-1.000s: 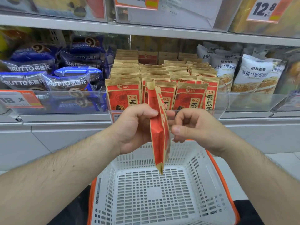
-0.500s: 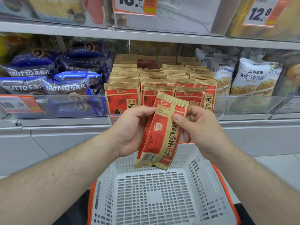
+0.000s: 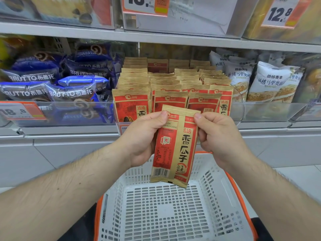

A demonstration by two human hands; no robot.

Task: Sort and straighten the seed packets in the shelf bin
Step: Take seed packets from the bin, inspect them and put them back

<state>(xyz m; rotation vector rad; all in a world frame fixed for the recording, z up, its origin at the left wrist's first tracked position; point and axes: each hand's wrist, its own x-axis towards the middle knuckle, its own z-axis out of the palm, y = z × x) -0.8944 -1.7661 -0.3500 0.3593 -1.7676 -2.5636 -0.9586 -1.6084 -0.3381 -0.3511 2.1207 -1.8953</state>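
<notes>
Both hands, left hand (image 3: 145, 136) & right hand (image 3: 218, 136), pinch one seed packet (image 3: 175, 145) by its top corners above the white basket (image 3: 224, 192), back side facing me, w/ the shelf bin (image 3: 238, 108) rows looking mostly upright already, so prob just this one left to slot in.

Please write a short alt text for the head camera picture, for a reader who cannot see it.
Two hands, left hand and right hand, hold one red seed packet upright before a shelf bin of matching packets, above a white basket.
</notes>
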